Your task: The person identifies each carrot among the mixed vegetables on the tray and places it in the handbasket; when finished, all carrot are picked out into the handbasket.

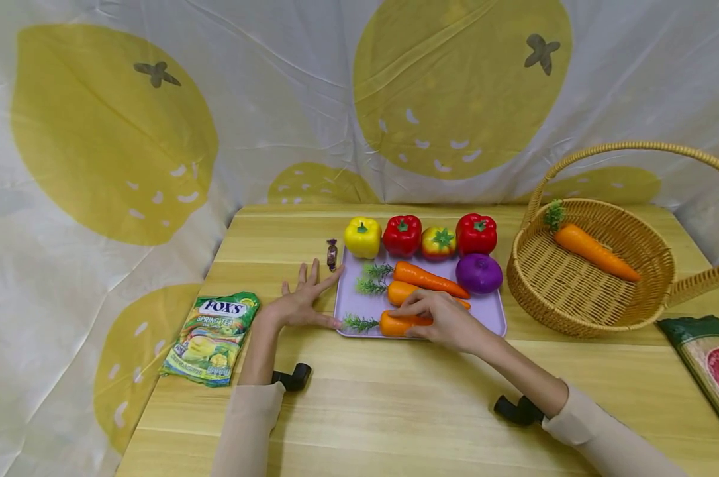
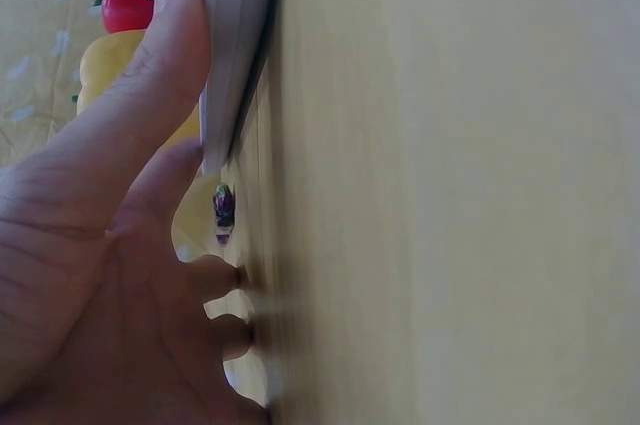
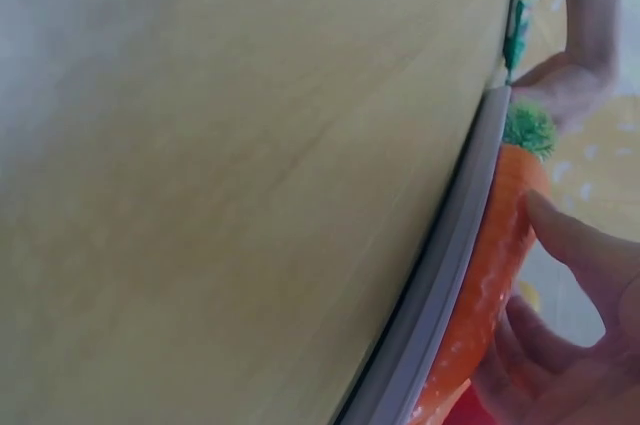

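The right hand (image 1: 451,321) pinches the nearest carrot (image 1: 394,325) on the lilac tray (image 1: 488,309); the left hand (image 1: 296,307), fingers spread, touches the tray's rim. Two other carrots (image 1: 426,276) and a purple onion (image 1: 479,273) lie there; the wicker basket (image 1: 574,291) holds another carrot (image 1: 598,252).

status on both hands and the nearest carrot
Right hand holding nearest carrot. Left hand spread against left edge of tray. Another carrot close beyond.
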### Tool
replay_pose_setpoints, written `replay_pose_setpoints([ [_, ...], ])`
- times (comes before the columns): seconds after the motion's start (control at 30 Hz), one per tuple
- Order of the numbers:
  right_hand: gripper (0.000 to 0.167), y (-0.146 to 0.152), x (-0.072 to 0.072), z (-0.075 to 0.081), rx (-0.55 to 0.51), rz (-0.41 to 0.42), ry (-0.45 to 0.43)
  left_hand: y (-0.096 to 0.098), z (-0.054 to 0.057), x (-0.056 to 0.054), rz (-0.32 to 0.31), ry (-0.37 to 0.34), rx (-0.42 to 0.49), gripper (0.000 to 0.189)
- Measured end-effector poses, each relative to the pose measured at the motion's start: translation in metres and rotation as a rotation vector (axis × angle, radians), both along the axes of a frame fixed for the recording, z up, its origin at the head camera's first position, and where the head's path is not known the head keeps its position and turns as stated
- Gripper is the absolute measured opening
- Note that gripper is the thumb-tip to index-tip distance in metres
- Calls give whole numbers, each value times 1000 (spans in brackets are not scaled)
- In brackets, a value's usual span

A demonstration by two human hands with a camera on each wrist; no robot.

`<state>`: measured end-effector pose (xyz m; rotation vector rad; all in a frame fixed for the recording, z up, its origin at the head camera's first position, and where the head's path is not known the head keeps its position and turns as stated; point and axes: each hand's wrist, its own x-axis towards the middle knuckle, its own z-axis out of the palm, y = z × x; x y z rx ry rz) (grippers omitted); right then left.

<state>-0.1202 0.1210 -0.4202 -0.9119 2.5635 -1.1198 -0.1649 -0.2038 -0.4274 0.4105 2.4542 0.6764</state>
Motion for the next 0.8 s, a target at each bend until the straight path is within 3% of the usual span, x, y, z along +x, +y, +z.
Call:
replay_pose_setpoints([
  [0.8,41,4,-1,-2,-9,76,-21,1,2,1,1,-5,-6,113],
])
